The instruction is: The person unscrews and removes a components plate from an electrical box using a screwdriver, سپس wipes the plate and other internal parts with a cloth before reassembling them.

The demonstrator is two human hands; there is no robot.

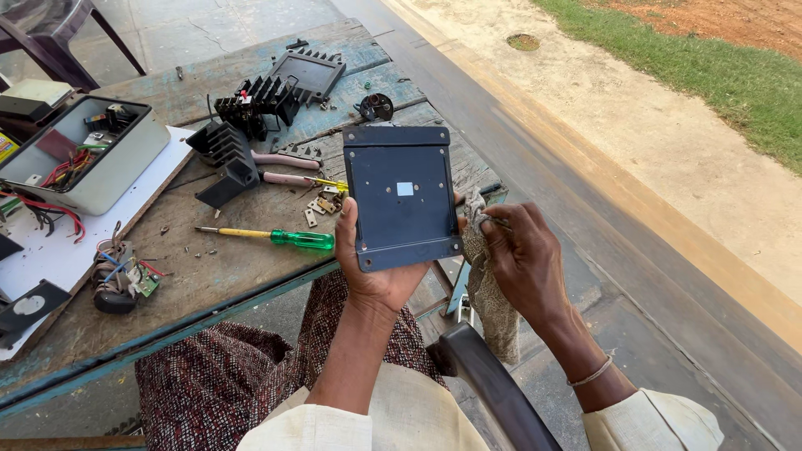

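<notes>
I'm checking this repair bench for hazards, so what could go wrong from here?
1. The left hand holds the dark blue panel by its lower edge, partly past the table edge; it could slip and fall.
2. The cloth in the right hand hangs loose and might snag.
3. Small screws lie scattered near the screwdriver; a nudge could knock them off.
</notes>
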